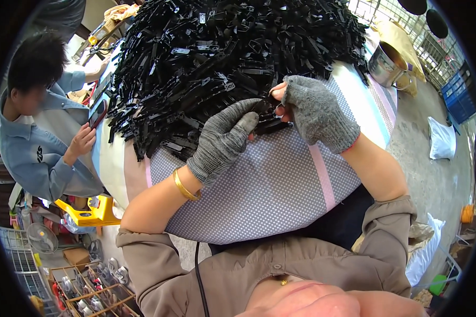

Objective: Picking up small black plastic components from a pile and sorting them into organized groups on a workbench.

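Fingers | left hand, right hand pinching small black piece | exact shape unclear before black pile

The black heap runs off the top edge — the held piece seems mostly hidden.

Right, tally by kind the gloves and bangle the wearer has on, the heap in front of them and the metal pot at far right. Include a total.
Grey knitted gloves: 2, one on the left hand, one on the right hand
Gold bangle: 1
Heap of black parts: 1, its pieces too many to count
Metal pot: 1
Total: 5
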Action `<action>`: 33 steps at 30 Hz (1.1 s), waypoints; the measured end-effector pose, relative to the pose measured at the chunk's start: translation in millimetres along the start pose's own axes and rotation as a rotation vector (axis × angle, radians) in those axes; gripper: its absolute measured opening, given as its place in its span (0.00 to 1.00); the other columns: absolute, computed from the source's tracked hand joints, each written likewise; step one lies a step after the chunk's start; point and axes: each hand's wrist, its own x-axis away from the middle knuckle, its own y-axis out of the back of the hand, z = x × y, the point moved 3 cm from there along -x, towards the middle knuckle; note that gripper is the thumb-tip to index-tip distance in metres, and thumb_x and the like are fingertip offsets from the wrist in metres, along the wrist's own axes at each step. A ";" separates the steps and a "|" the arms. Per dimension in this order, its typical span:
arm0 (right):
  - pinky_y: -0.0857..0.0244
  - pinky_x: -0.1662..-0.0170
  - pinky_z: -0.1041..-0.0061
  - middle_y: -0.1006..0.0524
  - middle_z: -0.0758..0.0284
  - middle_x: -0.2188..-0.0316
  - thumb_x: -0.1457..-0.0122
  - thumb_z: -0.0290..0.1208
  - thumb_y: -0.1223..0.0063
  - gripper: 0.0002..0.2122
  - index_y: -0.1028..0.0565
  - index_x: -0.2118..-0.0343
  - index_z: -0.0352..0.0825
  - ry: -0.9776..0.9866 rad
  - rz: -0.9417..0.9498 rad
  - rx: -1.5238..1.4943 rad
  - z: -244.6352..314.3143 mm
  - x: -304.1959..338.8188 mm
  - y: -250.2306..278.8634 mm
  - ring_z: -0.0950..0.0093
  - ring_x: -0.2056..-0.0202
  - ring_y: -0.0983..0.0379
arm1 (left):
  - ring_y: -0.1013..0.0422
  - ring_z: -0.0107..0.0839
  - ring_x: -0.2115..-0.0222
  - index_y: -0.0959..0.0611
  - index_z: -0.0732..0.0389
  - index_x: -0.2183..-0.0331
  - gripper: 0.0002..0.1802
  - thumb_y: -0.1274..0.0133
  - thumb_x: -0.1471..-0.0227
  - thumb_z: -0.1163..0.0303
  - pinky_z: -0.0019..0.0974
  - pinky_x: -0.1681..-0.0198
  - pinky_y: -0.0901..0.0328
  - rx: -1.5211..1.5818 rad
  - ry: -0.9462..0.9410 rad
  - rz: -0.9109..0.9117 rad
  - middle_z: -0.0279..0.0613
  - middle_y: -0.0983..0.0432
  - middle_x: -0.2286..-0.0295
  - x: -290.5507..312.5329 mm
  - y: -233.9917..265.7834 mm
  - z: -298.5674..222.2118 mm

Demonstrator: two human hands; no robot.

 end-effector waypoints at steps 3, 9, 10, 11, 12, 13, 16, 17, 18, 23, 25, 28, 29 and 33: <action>0.33 0.72 0.84 0.26 0.69 0.78 0.46 0.34 0.46 0.10 0.25 0.67 0.32 0.041 -0.018 0.040 -0.6 3.1 -5.0 0.81 0.77 0.29 | 0.39 0.12 0.81 0.25 0.61 0.54 0.19 0.50 0.46 0.64 0.16 0.79 0.44 -0.021 -0.013 -0.003 0.26 0.30 0.79 -0.6 2.9 5.4; 0.32 0.72 0.84 0.26 0.69 0.78 0.46 0.34 0.47 0.10 0.25 0.68 0.32 0.098 -0.035 0.088 -3.6 2.4 -3.6 0.82 0.77 0.29 | 0.38 0.13 0.80 0.25 0.63 0.55 0.18 0.51 0.46 0.65 0.17 0.76 0.42 -0.122 -0.114 -0.005 0.27 0.30 0.78 -2.5 6.7 6.7; 0.32 0.73 0.85 0.26 0.69 0.78 0.46 0.35 0.46 0.10 0.25 0.69 0.33 0.115 -0.005 0.055 -4.9 1.4 -3.3 0.83 0.77 0.29 | 0.38 0.13 0.80 0.25 0.63 0.55 0.17 0.51 0.46 0.65 0.18 0.76 0.41 -0.129 -0.103 0.004 0.28 0.30 0.78 -2.1 5.5 3.5; 0.32 0.73 0.85 0.25 0.70 0.78 0.46 0.36 0.45 0.10 0.24 0.70 0.34 0.132 0.025 0.021 -5.3 0.6 -3.6 0.83 0.78 0.29 | 0.39 0.13 0.80 0.24 0.62 0.56 0.17 0.51 0.46 0.65 0.18 0.76 0.41 -0.136 -0.092 0.014 0.28 0.30 0.78 -1.9 4.9 1.8; 0.32 0.73 0.85 0.25 0.70 0.78 0.46 0.36 0.45 0.10 0.24 0.70 0.34 0.132 0.026 0.022 -5.2 0.2 -4.0 0.83 0.78 0.29 | 0.39 0.13 0.80 0.24 0.62 0.56 0.17 0.51 0.46 0.65 0.18 0.76 0.41 -0.135 -0.093 0.013 0.28 0.30 0.78 -1.8 5.3 1.7; 0.32 0.73 0.85 0.25 0.70 0.78 0.46 0.36 0.46 0.10 0.24 0.70 0.33 0.119 0.013 0.038 -5.8 -0.1 -4.3 0.83 0.78 0.29 | 0.39 0.13 0.80 0.24 0.62 0.57 0.17 0.50 0.46 0.64 0.18 0.76 0.41 -0.140 -0.080 0.009 0.28 0.30 0.78 -1.7 5.9 2.1; 0.32 0.72 0.84 0.26 0.69 0.78 0.47 0.34 0.45 0.09 0.25 0.70 0.32 0.129 0.032 0.069 -3.0 1.8 -6.6 0.82 0.77 0.29 | 0.40 0.13 0.81 0.23 0.62 0.59 0.15 0.50 0.47 0.64 0.18 0.77 0.43 -0.132 -0.067 -0.022 0.27 0.31 0.79 -1.8 8.7 6.8; 0.32 0.71 0.83 0.27 0.68 0.77 0.48 0.32 0.44 0.09 0.26 0.70 0.31 0.153 0.063 0.085 -1.3 2.8 -8.0 0.81 0.76 0.29 | 0.41 0.13 0.81 0.23 0.62 0.60 0.14 0.50 0.47 0.64 0.18 0.77 0.43 -0.118 -0.067 -0.050 0.27 0.32 0.80 -1.5 10.0 8.1; 0.32 0.71 0.83 0.27 0.68 0.77 0.48 0.32 0.44 0.09 0.26 0.70 0.31 0.153 0.064 0.086 -1.1 3.1 -7.8 0.81 0.76 0.29 | 0.41 0.13 0.81 0.23 0.62 0.60 0.14 0.50 0.47 0.64 0.18 0.77 0.43 -0.118 -0.068 -0.051 0.27 0.32 0.80 -0.2 10.3 6.3; 0.31 0.66 0.80 0.26 0.66 0.73 0.45 0.36 0.50 0.12 0.25 0.68 0.30 0.233 0.312 0.162 -5.1 -10.9 1.0 0.77 0.71 0.27 | 0.30 0.24 0.72 0.23 0.64 0.62 0.11 0.51 0.47 0.69 0.28 0.66 0.33 -0.276 -0.080 0.077 0.38 0.26 0.74 3.3 7.1 -7.8; 0.31 0.63 0.78 0.25 0.64 0.71 0.43 0.41 0.53 0.16 0.25 0.68 0.30 0.187 0.252 0.061 3.9 -3.4 -5.6 0.75 0.69 0.27 | 0.30 0.25 0.72 0.23 0.64 0.62 0.11 0.52 0.46 0.68 0.28 0.67 0.33 -0.277 -0.164 0.128 0.38 0.26 0.74 3.6 2.8 -2.0; 0.32 0.56 0.74 0.24 0.60 0.67 0.43 0.60 0.66 0.32 0.26 0.65 0.28 0.265 0.383 0.259 -0.1 5.0 -32.8 0.71 0.65 0.27 | 0.26 0.35 0.73 0.24 0.65 0.61 0.13 0.51 0.47 0.68 0.34 0.67 0.32 -0.438 -0.342 0.186 0.46 0.25 0.74 4.9 -15.4 -1.9; 0.32 0.56 0.74 0.24 0.59 0.68 0.44 0.60 0.65 0.32 0.26 0.64 0.28 0.268 0.306 0.153 -2.0 7.2 -35.8 0.71 0.65 0.27 | 0.26 0.37 0.72 0.24 0.65 0.60 0.14 0.51 0.47 0.68 0.35 0.66 0.32 -0.449 -0.331 0.198 0.47 0.24 0.73 6.8 -17.2 -1.7; 0.32 0.57 0.73 0.24 0.59 0.69 0.44 0.60 0.64 0.32 0.27 0.65 0.26 0.333 0.331 0.147 -2.2 19.4 -42.7 0.70 0.64 0.26 | 0.26 0.38 0.72 0.24 0.64 0.61 0.13 0.52 0.47 0.67 0.35 0.67 0.32 -0.417 -0.452 0.115 0.47 0.24 0.72 21.1 -25.9 -0.9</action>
